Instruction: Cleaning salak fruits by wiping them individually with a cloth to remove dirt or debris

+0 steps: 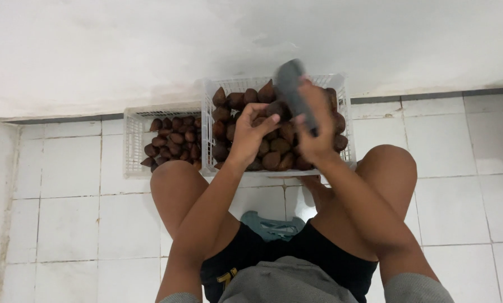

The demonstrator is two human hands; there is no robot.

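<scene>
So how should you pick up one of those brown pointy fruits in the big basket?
Grip a brown fruit round its wide, rounded belly, coming down from above. The big white basket is open on top, and its walls block the sides. Many pointed tips stick upward, so fingertips should close below the tip, much as the left hand does.

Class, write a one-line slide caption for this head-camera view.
Seated on white tiles, left hand grips a brown scaly fruit over the full white basket; right hand holds a dark brush.

I see a white tiled floor (72, 213) carrying two white mesh baskets (132, 140) of brown scaly fruit (175, 140), set against the wall.
</scene>
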